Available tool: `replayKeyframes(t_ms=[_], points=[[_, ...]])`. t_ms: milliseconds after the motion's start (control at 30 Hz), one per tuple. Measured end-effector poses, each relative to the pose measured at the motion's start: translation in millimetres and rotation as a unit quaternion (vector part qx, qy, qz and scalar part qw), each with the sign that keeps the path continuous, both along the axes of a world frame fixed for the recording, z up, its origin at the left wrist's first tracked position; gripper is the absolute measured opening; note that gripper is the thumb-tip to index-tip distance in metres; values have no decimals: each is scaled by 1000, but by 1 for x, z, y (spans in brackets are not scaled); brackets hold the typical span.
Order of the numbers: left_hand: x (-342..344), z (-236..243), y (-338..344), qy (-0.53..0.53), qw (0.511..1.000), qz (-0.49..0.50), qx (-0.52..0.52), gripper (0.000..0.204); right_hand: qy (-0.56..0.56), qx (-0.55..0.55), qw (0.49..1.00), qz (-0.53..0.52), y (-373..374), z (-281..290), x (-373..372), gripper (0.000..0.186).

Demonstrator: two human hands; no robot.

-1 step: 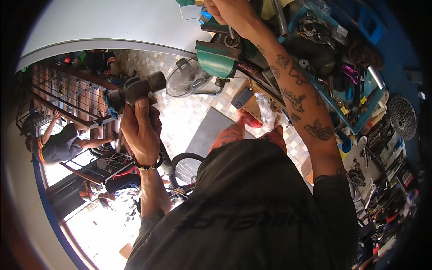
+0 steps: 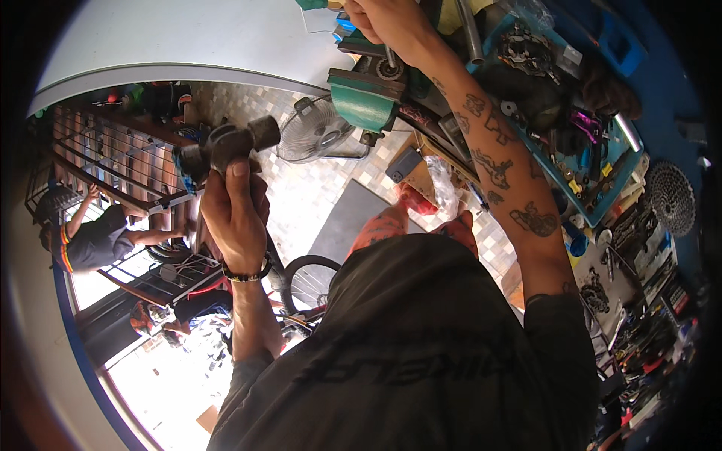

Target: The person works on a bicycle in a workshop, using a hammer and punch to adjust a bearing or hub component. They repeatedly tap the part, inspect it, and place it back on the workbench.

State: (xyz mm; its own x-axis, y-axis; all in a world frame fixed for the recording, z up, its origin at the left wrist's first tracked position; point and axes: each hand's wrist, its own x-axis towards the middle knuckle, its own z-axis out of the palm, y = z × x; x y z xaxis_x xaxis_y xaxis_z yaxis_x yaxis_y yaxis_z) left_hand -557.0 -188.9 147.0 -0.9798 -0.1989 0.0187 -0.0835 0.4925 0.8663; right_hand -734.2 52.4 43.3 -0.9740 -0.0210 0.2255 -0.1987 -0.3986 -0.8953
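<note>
My left hand (image 2: 235,218) is closed around a hammer, its dark double-faced head (image 2: 229,149) raised above my thumb. Most of the handle is hidden in my grip. Up at the top edge, my right hand (image 2: 382,22) has its fingers curled around the upper part of a thin metal rod (image 2: 389,57); the picture cuts off part of that hand. The rod's lower end meets a round toothed part (image 2: 389,70) at the jaws of a green bench vise (image 2: 362,101).
A blue tray (image 2: 594,214) of small parts and tools lies right of my right arm, near a bicycle cassette (image 2: 671,197). A fan (image 2: 316,131) stands beyond the vise. Behind my left hand are metal racks (image 2: 113,154), a person (image 2: 98,237) and a bicycle wheel (image 2: 308,286).
The hammer in my left hand has shifted very slightly upward. My right hand and the rod have hardly moved.
</note>
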Motion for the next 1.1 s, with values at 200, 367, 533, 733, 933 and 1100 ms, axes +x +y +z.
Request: replayKeyframes(t_ms=[200,367,533,733,933,1100], points=[[-28,3,10,6,999,-49,-1,32,-33,-68,994,78,4,-5,-1,46],[-39,5,11,20,996,-88,-1,29,-30,-69,991,109,7,-4,4,47],[-51,9,14,10,994,-103,-28,31,-35,-87,985,142,7,-4,3,49],[-71,15,17,59,978,-153,-128,34,-28,-125,971,202,10,-8,0,51],[-115,47,37,111,948,-242,-177,34,-16,-135,968,213,12,-12,2,54],[-159,95,85,84,911,-308,-263,41,-41,-73,981,174,10,-8,8,54]])
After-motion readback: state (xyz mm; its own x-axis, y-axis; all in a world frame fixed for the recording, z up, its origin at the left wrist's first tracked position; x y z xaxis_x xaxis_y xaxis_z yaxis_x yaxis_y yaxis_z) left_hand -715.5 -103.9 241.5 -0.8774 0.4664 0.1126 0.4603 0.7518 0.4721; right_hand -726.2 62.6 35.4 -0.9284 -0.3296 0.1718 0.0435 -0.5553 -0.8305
